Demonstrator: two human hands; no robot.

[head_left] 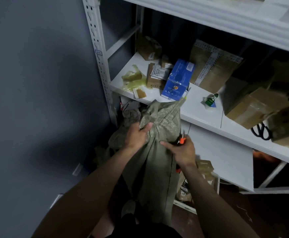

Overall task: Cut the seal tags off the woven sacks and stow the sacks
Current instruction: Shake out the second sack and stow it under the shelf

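The green sack [155, 162] hangs down in front of the white shelf [205, 110], near the shelf's left end. Its crumpled top reaches up just past the shelf's front edge. The rest of it drops down toward the floor, between the person's arms.

The left hand [137, 135] grips the sack near its top. Its fingers [146, 127] are curled tight into a bunch of the cloth.

The right hand [181, 151] is on the right side of the sack, a little lower. Its fingers are closed around an orange tool [182, 140], and a thin metal tip pokes up from it. The thumb [166, 144] lies flat against the sack.

A small yellow bit [185, 97] sticks out at the sack's top corner. I cannot tell if it is a seal tag.

On the shelf, a blue box [178, 79] stands near the front edge, right behind the top of the sack. Brown boxes [214, 66] sit farther back and to the right. Black scissors [260, 131] lie at the front edge, far to the right. Crumpled yellow tape [133, 78] lies near the left front corner.
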